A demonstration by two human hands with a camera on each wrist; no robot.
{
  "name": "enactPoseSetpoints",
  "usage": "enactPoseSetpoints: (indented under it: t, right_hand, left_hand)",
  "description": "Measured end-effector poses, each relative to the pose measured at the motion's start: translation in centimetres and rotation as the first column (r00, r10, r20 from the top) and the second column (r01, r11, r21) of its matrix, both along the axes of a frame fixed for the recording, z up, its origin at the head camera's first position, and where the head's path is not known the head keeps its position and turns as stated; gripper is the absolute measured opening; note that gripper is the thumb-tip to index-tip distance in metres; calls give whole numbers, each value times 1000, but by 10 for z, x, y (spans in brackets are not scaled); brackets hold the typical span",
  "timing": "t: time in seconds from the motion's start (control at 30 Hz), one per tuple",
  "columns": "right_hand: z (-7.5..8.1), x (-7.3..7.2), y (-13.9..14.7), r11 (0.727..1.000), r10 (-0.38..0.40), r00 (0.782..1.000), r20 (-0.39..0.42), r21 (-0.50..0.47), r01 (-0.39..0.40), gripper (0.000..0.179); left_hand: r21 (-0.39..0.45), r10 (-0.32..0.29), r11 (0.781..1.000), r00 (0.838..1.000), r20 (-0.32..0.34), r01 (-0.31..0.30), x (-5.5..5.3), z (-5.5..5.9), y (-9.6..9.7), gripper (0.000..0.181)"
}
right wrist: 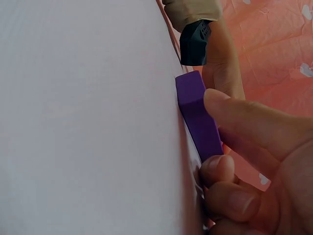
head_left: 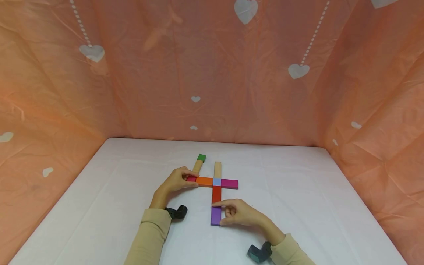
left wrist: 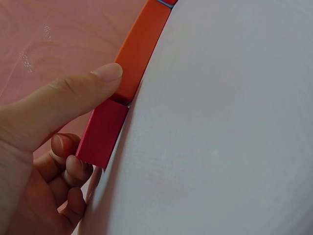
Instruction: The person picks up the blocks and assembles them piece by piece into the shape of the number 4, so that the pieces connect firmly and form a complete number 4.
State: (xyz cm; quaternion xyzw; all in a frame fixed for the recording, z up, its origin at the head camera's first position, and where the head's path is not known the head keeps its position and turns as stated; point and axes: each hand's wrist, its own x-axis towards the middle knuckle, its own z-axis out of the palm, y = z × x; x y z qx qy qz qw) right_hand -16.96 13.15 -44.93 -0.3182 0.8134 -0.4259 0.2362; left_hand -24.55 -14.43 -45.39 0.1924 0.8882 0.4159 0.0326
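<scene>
Flat coloured blocks form a cross on the white table. My left hand (head_left: pixel 177 180) holds the crimson block (left wrist: pixel 102 134) at the left end between thumb and fingers. Its thumb tip overlaps the adjoining orange block (head_left: pixel 204 182). With index finger and thumb, my right hand (head_left: pixel 243 213) grips the purple block (head_left: pixel 216 216) at the near end; the remaining fingers curl beside it. Above the purple block lies a red block (head_left: pixel 216 194), then a light blue block (head_left: pixel 216 182) at the crossing. A magenta block (head_left: pixel 229 184) extends right, and a plain wooden block (head_left: pixel 217 170) points away.
Another plain wooden block (head_left: pixel 197 166) slants away beyond my left hand, with a green block (head_left: pixel 201 158) at its far end. White cloth covers the table (head_left: pixel 281 173). Orange curtains (head_left: pixel 212 73) with white hearts stand around its back and sides. Each wrist wears a black camera (head_left: pixel 260 253).
</scene>
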Motion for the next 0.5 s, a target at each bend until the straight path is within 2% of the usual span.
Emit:
enactPoseSetpoints:
  t: [0.5]
  right_hand:
    - [2,1,-1,1000,5,1000,-19,11,-5,50]
  left_hand:
    - [10,3,1000,1000,13,-3,1,1,0,31]
